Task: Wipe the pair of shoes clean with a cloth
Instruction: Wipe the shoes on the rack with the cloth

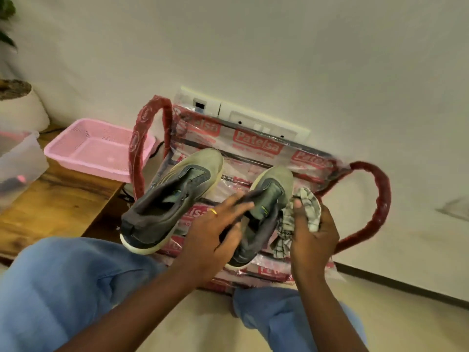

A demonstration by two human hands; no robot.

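The left hand point(215, 229) grips one shoe point(272, 189) at its opening, fingers across the tongue. The right hand point(314, 232) clutches a bunched cloth point(308, 205) just beside it.

L hand point(215, 232) reaches fwd, palm down. Its fingers are spread over the collar of a grey sneaker point(272, 191), thumb tucked in at the opening, gripping it; gold ring point(214, 211) on one finger. R hand point(313, 235) is just beside it, curled round a bunched checked cloth point(311, 208), thumb up against the fabric. Both forearms bare, entering from the bottom edge — L one slants in from the left.
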